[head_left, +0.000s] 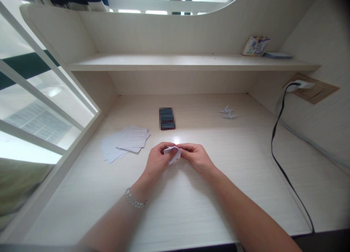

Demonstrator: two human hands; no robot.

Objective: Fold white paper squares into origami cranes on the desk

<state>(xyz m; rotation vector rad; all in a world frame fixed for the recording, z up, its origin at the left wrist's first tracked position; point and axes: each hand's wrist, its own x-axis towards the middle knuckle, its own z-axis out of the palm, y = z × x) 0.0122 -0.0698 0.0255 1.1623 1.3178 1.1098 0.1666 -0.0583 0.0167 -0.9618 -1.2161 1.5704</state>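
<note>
Between my two hands is a small folded piece of white paper (174,155), held just above the desk. My left hand (158,160) is closed on its left side, with the thumb along the paper. The fingertips of my right hand (197,157) pinch its upper right edge. To the left lies a loose stack of white paper sheets (131,139), some with printed lines. Several small folded paper shapes with pointed ends (229,113) rest at the back right of the desk.
A dark phone-like object (167,119), its face pixelated, lies beyond my hands. A black cable (273,142) runs from the wall socket (314,88) down the desk's right side. Above the back runs a shelf (175,60) bearing a colourful packet (256,46). White bars (41,95) border the left.
</note>
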